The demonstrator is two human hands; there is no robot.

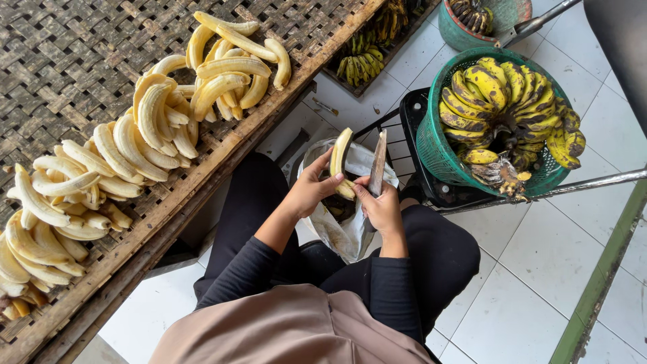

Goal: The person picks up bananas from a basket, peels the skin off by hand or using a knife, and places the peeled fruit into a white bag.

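Left of the fingers (322, 176): the woven bamboo tabletop (81, 61), crowded with piled peeled pale bananas (128, 145); bare weave only at its far side. Its wooden edge (222, 158) lies near the left-hand fingers, a narrow gap of white tiled floor (532, 269) between. Directly below the fingers: an open white plastic bag (340, 229). Right of the fingers: a black wire rack (421, 155) and a green plastic basket of spotted yellow bananas (505, 108) block the way. Beyond the fingers, tile stays passable. Right, past the basket, a metal bar (593, 182) crosses.
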